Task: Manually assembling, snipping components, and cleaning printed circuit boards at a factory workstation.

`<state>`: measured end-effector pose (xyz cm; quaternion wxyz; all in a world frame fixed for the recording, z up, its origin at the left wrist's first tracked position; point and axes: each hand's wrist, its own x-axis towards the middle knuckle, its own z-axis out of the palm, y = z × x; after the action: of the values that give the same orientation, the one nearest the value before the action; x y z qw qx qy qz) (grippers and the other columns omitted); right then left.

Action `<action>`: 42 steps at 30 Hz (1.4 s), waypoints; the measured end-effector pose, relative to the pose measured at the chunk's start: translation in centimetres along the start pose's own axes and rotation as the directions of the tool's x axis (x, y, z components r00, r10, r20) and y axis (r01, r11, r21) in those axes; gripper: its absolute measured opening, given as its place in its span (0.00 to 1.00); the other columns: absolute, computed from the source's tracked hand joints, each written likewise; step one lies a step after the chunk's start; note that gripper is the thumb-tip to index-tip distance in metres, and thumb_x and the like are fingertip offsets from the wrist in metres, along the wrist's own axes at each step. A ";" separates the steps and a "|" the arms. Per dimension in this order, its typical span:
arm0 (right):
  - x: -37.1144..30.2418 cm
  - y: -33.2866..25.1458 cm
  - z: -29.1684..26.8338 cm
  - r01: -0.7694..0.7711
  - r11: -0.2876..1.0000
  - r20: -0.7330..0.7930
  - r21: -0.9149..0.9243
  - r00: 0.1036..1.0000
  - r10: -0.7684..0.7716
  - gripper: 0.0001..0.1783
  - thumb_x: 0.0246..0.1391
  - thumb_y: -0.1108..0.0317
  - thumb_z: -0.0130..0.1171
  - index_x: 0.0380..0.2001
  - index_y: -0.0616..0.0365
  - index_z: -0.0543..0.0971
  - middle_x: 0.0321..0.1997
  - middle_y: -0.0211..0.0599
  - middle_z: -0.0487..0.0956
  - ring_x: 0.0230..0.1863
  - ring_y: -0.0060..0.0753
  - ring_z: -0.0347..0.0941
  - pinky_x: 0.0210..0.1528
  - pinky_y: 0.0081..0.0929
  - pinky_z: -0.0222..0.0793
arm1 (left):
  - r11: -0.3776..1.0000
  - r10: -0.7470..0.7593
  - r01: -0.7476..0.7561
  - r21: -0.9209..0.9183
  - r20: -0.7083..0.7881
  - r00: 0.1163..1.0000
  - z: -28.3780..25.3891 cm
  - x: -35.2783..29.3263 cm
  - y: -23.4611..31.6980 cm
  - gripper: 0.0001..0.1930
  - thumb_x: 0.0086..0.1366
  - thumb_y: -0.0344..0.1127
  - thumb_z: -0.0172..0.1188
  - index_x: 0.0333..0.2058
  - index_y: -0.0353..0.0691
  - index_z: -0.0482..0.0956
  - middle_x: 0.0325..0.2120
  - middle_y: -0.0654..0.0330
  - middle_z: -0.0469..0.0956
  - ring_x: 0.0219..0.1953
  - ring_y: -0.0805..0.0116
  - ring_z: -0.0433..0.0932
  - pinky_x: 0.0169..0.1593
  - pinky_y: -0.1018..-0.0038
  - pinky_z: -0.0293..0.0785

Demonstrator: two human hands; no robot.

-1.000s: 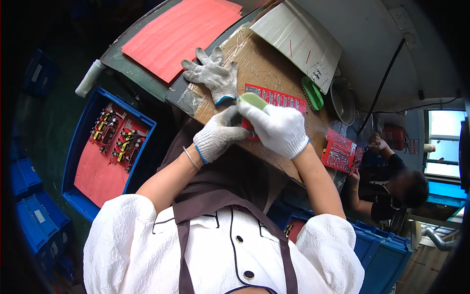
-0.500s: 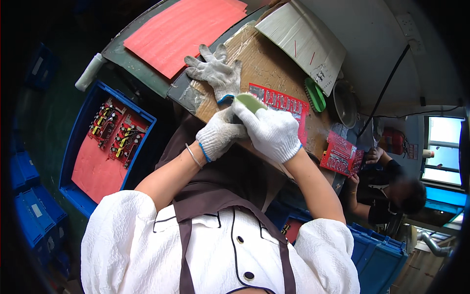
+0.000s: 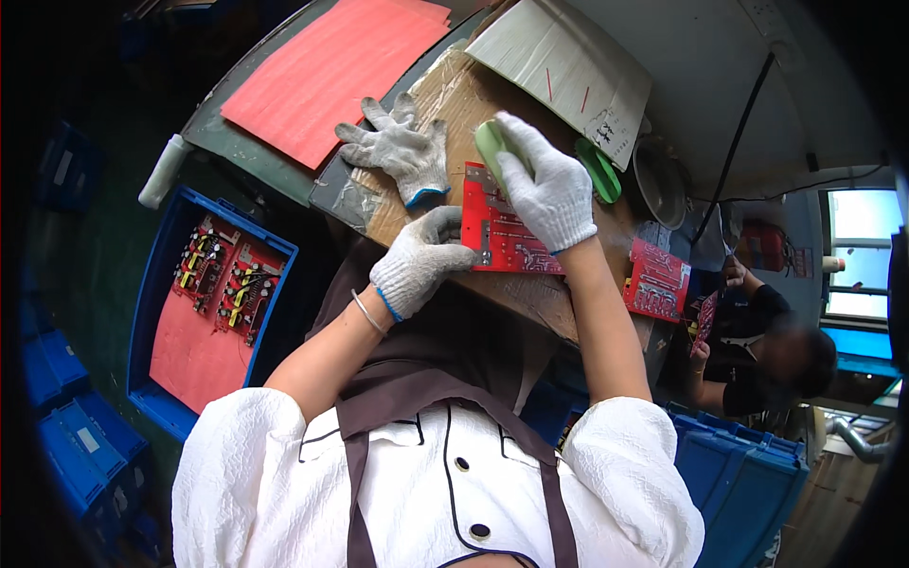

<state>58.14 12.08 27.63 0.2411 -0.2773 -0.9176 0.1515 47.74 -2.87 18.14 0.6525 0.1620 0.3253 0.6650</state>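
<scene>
Both my hands wear white knitted gloves. My left hand (image 3: 421, 263) grips the left edge of a red circuit board (image 3: 507, 244), solder side up, on the cardboard-covered bench. My right hand (image 3: 551, 194) is closed around a light green brush (image 3: 490, 149) above the board's upper part; the bristles are hidden. That hand and its wrist cover the board's right part. Just beyond my left hand lies an unworn grey-white glove (image 3: 402, 154) with a blue cuff.
A second green brush (image 3: 598, 172) lies by a metal bowl (image 3: 658, 185). Another red board (image 3: 658, 279) lies at the right, near a co-worker (image 3: 743, 327) holding a board. Pink sheets (image 3: 331, 71) are stacked at far left. A blue crate (image 3: 142, 350) holds populated boards.
My hands have moved apart. The right carried the brush up and right over the board; the left now holds the board's left edge. The co-worker has lifted a board.
</scene>
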 end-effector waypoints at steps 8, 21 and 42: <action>-3.8 9.6 -2.5 -0.559 0.815 -0.161 0.154 0.800 0.578 0.20 0.64 0.67 0.59 0.58 0.56 0.82 0.48 0.51 0.87 0.48 0.40 0.86 0.54 0.32 0.79 | 0.982 0.005 -0.010 0.188 0.023 1.000 0.1 0.8 -0.2 0.29 0.58 0.26 0.68 0.58 0.31 0.72 0.49 0.56 0.79 0.47 0.70 0.80 0.52 0.74 0.77; -14.3 0.8 -2.5 -0.502 0.857 -0.284 0.113 0.811 0.512 0.20 0.63 0.71 0.61 0.58 0.61 0.81 0.48 0.54 0.86 0.47 0.38 0.87 0.48 0.32 0.82 | 0.982 -0.179 0.160 0.102 0.208 0.962 -0.5 1.0 1.6 0.24 0.72 0.39 0.58 0.62 0.34 0.68 0.50 0.55 0.80 0.46 0.68 0.82 0.47 0.72 0.81; -10.7 2.7 -3.2 -0.527 0.844 -0.257 0.103 0.805 0.534 0.21 0.60 0.67 0.64 0.57 0.53 0.83 0.51 0.53 0.84 0.49 0.44 0.85 0.52 0.35 0.80 | 0.887 -0.051 0.004 0.462 0.090 0.995 0.2 -0.2 1.4 0.21 0.71 0.33 0.60 0.59 0.32 0.72 0.43 0.59 0.80 0.38 0.73 0.79 0.41 0.76 0.79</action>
<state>68.81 8.42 25.33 0.3179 -0.5376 -0.7588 0.1847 46.83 -2.96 19.22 0.6201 0.3406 0.4432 0.5505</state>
